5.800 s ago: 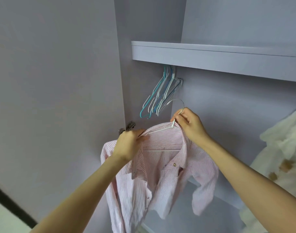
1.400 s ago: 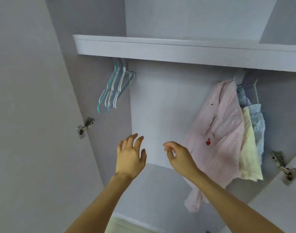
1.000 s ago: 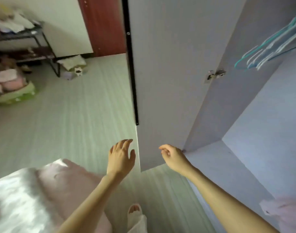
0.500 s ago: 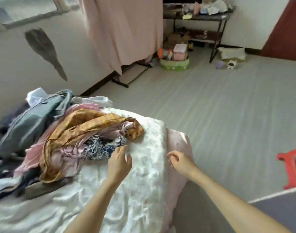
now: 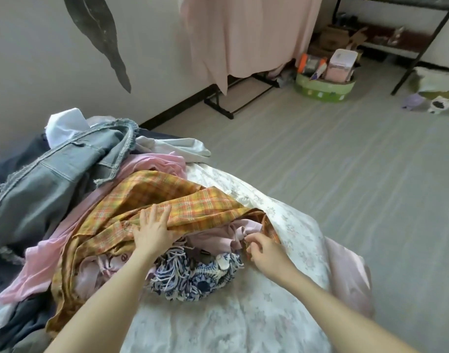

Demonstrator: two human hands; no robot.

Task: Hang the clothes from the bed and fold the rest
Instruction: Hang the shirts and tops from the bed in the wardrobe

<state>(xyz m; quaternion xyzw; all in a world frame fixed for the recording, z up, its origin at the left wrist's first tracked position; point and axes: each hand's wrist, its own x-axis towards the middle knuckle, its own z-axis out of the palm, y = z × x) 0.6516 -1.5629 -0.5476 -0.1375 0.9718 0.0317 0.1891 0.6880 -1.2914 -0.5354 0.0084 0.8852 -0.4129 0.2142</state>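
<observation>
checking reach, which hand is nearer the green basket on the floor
Right. The right hand is at the pile's edge on the side of the green basket; the left hand lies farther away on the plaid garment.

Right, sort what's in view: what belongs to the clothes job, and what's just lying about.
Job:
orange plaid garment
denim jacket
pink garment
blue patterned garment
left hand
right hand
bed

Lying about:
green basket
pink curtain
black rack

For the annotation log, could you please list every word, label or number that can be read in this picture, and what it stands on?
No text can be read.
Pale pink garment under the orange plaid cloth: dark printed marks, too blurred to read.
Packets in the green round basket on the floor: print too small to read.
</observation>
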